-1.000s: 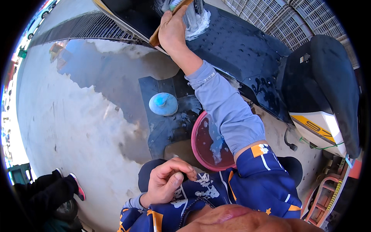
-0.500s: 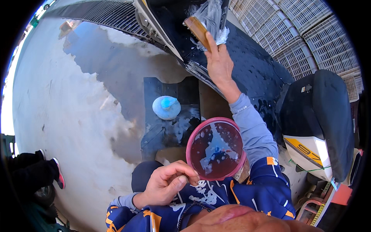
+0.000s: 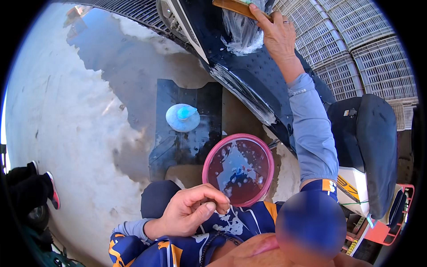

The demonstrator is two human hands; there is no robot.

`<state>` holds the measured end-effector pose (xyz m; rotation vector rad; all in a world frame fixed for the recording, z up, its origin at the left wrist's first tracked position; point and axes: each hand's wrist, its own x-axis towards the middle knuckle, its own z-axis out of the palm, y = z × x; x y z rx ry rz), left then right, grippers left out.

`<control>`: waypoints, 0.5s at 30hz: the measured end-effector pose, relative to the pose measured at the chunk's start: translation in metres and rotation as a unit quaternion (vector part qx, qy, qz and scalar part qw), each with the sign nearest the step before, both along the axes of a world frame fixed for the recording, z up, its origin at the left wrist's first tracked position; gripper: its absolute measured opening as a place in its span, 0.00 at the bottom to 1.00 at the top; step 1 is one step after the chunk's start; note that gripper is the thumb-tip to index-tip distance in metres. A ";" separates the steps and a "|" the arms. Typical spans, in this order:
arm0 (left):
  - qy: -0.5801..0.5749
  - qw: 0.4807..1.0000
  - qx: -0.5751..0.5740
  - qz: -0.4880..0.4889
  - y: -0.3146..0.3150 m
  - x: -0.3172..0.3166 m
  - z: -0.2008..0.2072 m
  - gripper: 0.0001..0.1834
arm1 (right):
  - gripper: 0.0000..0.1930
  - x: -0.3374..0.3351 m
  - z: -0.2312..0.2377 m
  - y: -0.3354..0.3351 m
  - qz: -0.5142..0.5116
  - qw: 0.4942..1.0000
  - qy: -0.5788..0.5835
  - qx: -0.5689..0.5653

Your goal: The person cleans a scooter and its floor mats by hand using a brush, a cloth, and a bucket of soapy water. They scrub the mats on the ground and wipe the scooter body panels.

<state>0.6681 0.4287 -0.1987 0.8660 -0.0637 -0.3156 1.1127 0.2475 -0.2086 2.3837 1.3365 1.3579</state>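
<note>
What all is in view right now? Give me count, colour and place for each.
Brush: 1, brown, top centre
Scooter: 1, black, white and yellow, upper right
Lather: one main patch, white, below the brush
Bottle: 1, blue, on the mat
Mat: 1, black, on the ground
Basin: 1, pink, before the person
Crates: several, off-white, behind the scooter
Grate: 1, dark, upper left
Bystander's legs: 2, black trousers, left edge
Left hand: 1, grey-blue sleeve, above the lap
Right hand: 1, grey-blue sleeve, holding the brush
</note>
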 end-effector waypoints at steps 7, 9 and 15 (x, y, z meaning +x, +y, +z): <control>-0.006 1.000 0.006 -0.003 -0.001 -0.001 0.000 0.14 | 0.39 -0.016 -0.021 -0.021 -0.022 0.997 -0.016 -0.066; -0.005 1.000 0.012 -0.003 -0.002 -0.002 0.001 0.14 | 0.39 -0.013 0.016 0.018 0.009 0.999 -0.003 0.042; 0.012 1.000 -0.003 0.020 0.000 -0.006 0.006 0.14 | 0.40 -0.017 -0.054 -0.032 -0.075 0.992 0.053 -0.082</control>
